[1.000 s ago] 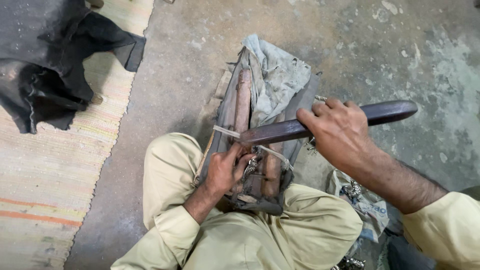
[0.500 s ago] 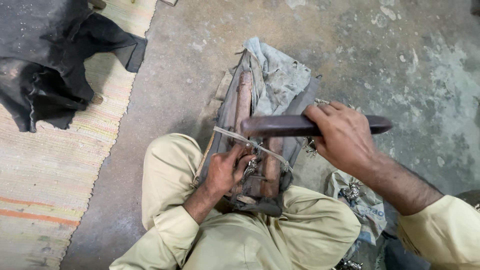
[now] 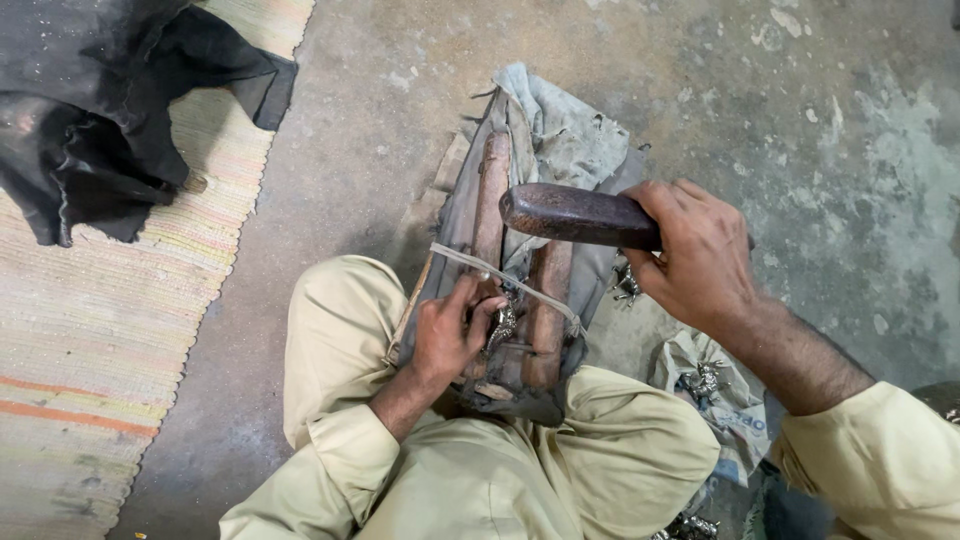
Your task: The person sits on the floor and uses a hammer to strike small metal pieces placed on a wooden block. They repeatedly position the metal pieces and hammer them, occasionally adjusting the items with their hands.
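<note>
My left hand [image 3: 452,332] pinches a small silvery metal piece [image 3: 503,325] against a wooden block rig [image 3: 492,195] that rests between my knees. A pale cord [image 3: 505,278] runs across the rig just above that hand. My right hand [image 3: 700,255] grips a dark, thick wooden bar [image 3: 575,214] and holds it level above the rig, its rounded end pointing left. The bar's far end is hidden behind my right hand.
A grey cloth [image 3: 570,130] lies under the rig on the concrete floor [image 3: 800,100]. More small metal pieces [image 3: 702,380] sit on a bag at my right knee. A striped mat [image 3: 110,330] with a black garment [image 3: 90,100] lies at the left.
My right hand has slid the wooden bar leftward across the rig, so less of it sticks out to the right. My left hand stays on the metal piece.
</note>
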Available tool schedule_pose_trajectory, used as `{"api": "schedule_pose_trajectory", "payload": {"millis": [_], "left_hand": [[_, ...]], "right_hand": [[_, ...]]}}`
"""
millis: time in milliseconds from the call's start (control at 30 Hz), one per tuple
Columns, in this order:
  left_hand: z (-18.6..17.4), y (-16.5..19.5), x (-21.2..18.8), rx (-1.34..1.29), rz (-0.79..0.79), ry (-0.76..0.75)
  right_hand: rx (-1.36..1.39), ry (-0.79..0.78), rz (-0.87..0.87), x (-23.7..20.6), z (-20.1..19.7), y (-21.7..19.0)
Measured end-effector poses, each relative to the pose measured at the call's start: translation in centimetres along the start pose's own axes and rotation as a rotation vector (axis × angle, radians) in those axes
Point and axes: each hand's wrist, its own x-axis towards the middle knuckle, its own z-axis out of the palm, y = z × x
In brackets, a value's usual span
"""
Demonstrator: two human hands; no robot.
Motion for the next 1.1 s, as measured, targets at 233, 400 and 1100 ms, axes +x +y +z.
{"api": "schedule_pose_trajectory", "payload": {"millis": [233, 400, 1100], "left_hand": [[-0.1, 0.9, -0.1, 0.077, 0.004, 0.0], [-0.1, 0.9, 0.0, 0.044, -0.007, 0.007], [-1.6, 3.4, 0.9, 0.033, -0.13, -0.118]], "right_hand": [[-0.421, -0.266, -0.172, 1.6, 0.2, -1.9], [-0.295, -0.19, -0.126, 2.1, -0.5, -2.2], [-0.21, -0.409, -0.036, 0.7, 0.1, -0.7]]}}
